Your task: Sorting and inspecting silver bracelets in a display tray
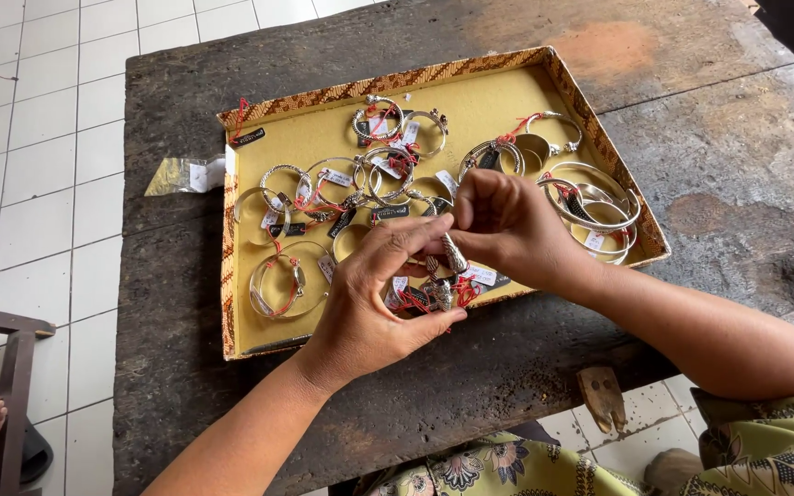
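Both hands meet over the front edge of the tray [232, 276], a shallow cardboard box w/ a yellow floor and patterned rim, sitting on a dark worn counter [176, 386].

Left hand [374, 303]: grip closed on a small bunch of silver pieces [438, 294] w/ red strings and paper tags, pinched between thumb and fingers just above the tray's front rim. Right hand [507, 230]: fingers curled in, grip closed on a narrow carved silver piece [453, 253], which pokes down between the two hands. Can't tell whether that piece is joined to the bunch or separate; fingers hide the link.

Rest of tray: silver bangles [590, 207] stacked at the right end, more scattered across the middle and back, one pair [277, 285] front left, most w/ red ties and tags. Small clear bag [181, 174] on the counter left of the tray.

To do this well, as I judge it:
- keep both hands low over the tray so a slip lands inside, not on the floor
- left holds the bunch steady, right does the fine work
- pinch metal, not string or tag; tags look easy to tear
- watch that red strings don't tangle w/ neighbouring bangles close behind the right hand.
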